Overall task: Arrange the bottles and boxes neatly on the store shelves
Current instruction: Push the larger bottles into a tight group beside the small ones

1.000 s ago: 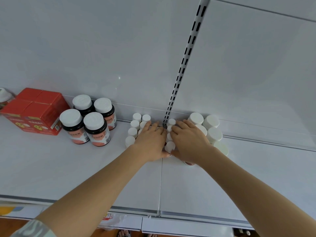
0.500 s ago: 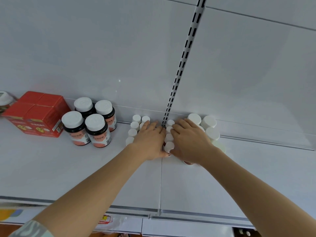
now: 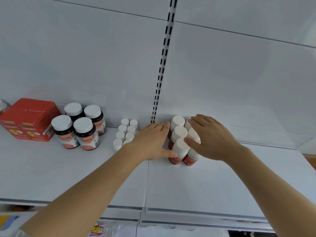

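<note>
A: Red bottles (image 3: 179, 147) sit mid-shelf (image 3: 205, 182), at the back wall. Left hand (image 3: 152, 142) flat against their left side, right hand (image 3: 210, 139) flat on the caps, fingers straight, gripping nothing.

B: Squeeze evenly, low on the bodies; cap pressure may tip them.

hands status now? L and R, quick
Left hand: open, straight fingers pressed against the red-labelled bottles.
Right hand: open, fingers resting over the same bottles' caps.
</note>
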`<state>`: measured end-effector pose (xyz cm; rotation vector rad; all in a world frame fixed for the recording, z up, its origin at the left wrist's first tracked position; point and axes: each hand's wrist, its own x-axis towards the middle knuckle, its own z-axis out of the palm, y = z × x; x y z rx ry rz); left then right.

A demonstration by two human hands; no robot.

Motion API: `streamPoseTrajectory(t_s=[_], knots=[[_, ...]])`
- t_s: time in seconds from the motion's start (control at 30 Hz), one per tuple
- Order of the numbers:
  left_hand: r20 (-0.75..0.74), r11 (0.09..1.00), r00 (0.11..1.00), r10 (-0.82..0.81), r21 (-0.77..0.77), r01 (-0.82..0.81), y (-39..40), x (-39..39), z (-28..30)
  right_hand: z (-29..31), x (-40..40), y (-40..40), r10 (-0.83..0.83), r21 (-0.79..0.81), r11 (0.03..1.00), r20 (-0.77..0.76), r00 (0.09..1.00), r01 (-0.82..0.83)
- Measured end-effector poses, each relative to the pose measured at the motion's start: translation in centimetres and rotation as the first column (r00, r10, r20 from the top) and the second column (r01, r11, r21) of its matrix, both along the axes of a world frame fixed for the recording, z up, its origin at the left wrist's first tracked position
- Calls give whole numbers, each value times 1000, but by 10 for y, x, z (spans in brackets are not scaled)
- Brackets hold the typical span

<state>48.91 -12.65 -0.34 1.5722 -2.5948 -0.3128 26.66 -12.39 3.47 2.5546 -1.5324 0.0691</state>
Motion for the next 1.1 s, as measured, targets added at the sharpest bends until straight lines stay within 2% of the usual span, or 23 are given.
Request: streamPoseTrajectory(t_s=[0.3, 0.5, 0.73, 0.93, 1.1], knots=[[-113, 960, 978, 178, 236, -148, 18, -52, -2, -21, -50, 0, -41, 276, 961, 34, 999, 31], [-135, 944, 962, 238, 264, -197, 23, -64, -18, -50, -54, 1, -4, 249, 968, 107, 994, -23], [-125, 941, 960, 251, 266, -211, 19, -69, -21, -51, -55, 0, 28, 227, 972, 148, 989, -61], [-144, 945, 961, 236, 264, -193, 19, -69, -18, -55, -56, 0, 6, 220, 975, 141, 990, -37], [-141, 937, 958, 250, 286, -202, 17, -66, -12, -45, -57, 5, -46, 287, 958, 130, 990, 7]])
